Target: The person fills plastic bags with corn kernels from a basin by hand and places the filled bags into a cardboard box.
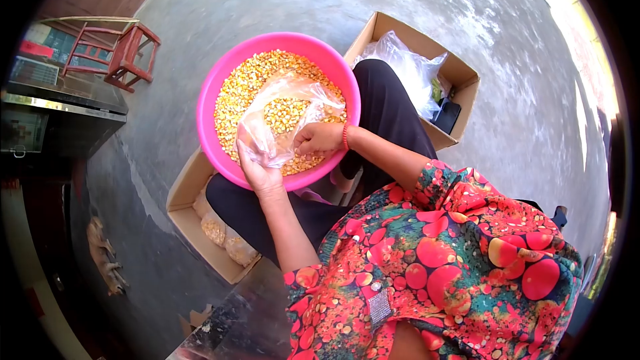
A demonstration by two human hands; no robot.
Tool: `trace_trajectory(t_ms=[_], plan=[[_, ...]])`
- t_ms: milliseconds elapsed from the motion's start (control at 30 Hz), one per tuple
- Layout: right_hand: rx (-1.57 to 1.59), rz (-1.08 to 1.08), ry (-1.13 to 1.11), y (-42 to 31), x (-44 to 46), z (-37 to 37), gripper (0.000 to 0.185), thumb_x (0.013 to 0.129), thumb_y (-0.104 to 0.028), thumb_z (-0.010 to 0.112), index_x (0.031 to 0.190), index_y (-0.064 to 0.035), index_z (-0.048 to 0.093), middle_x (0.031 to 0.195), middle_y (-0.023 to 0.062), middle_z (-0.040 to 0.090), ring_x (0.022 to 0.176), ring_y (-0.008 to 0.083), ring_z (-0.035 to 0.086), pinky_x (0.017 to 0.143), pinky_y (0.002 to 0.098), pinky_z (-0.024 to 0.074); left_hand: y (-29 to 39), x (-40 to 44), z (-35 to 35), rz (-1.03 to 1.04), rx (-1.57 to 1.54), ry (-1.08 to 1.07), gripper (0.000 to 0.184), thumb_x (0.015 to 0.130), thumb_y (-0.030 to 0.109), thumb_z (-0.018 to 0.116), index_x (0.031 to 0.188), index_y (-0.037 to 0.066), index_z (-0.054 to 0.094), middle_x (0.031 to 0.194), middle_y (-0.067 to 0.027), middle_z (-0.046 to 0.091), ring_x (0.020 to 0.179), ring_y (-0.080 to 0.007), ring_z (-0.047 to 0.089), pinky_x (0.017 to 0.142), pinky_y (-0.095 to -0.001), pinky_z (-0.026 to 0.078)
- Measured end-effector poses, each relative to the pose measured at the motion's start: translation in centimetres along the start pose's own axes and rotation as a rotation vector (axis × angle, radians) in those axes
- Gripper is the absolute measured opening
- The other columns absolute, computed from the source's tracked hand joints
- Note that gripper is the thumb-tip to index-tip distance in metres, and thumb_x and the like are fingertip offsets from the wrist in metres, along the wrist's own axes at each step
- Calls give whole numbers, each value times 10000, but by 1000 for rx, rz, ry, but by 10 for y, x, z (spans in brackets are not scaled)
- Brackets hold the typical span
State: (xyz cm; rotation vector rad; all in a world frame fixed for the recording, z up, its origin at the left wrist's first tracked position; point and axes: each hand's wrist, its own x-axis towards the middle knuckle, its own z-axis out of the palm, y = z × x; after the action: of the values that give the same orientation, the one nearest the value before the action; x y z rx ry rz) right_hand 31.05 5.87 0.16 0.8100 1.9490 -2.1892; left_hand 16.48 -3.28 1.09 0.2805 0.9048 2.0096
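A pink basin (207,103) full of loose yellow-orange corn kernels (250,80) rests at my legs. Over the kernels a clear plastic bag (252,123) lies spread, its mouth wide, with kernels showing through the opening. My left hand (261,172) grips the near side of the bag, thumb raised against the film. On the bag's right edge, near the basin's rim, is my right hand (321,139), its fingers curled in on the plastic; the fingertips are partly hidden. A red bead bracelet (345,137) circles the right wrist.
Beside my right leg stands a cardboard box (460,103) with clear plastic bags (407,70) and a dark object inside. Another box (183,193) at left holds filled bags of kernels (237,248). A red wooden chair (130,57), a dark cabinet and a lying animal (105,257) are farther left.
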Motion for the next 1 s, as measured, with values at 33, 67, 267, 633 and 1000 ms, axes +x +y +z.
trace_trajectory(t_ms=[33, 67, 267, 633, 1000], plan=[[81, 16, 15, -8, -8, 0, 155, 852, -215, 552, 813, -72, 596, 629, -19, 544, 460, 50, 417, 406, 206, 338, 1, 1, -1, -21, -30, 15, 430, 901, 267, 471, 1275, 58, 445, 1270, -110, 471, 1173, -254, 447, 958, -407, 394], [75, 16, 12, -6, -6, -3, 155, 852, -215, 552, 813, -72, 596, 629, -19, 544, 460, 50, 417, 406, 206, 338, 0, 3, -6, -16, -34, 16, 430, 901, 267, 471, 1275, 58, 445, 1270, -110, 471, 1173, -254, 447, 958, -407, 394], [-13, -154, 289, -21, 12, -22, 173, 864, -193, 553, 930, -38, 589, 696, 4, 566, 515, 45, 497, 397, 209, 373, -6, 6, -13, -43, 41, 57, 428, 851, 214, 535, 1227, 23, 461, 1183, -108, 537, 1081, -252, 520, 929, -420, 422], [-708, -691, 1129, -57, -33, -16, 377, 679, -76, 646, 1040, -80, 538, 872, 111, 545, 822, 295, 546, 757, 375, 443, -5, 9, -14, -52, -34, 123, 298, 833, 143, 545, 1112, 37, 537, 1023, -77, 580, 917, -186, 565, 769, -328, 484], [98, -475, 718, -42, -39, -38, 376, 835, -17, 437, 1211, -4, 433, 609, 27, 529, 547, 94, 535, 536, 246, 449, 15, -1, -2, 43, 155, 157, 354, 855, 29, 502, 1208, 5, 488, 1115, -102, 568, 922, -169, 573, 703, -247, 482]])
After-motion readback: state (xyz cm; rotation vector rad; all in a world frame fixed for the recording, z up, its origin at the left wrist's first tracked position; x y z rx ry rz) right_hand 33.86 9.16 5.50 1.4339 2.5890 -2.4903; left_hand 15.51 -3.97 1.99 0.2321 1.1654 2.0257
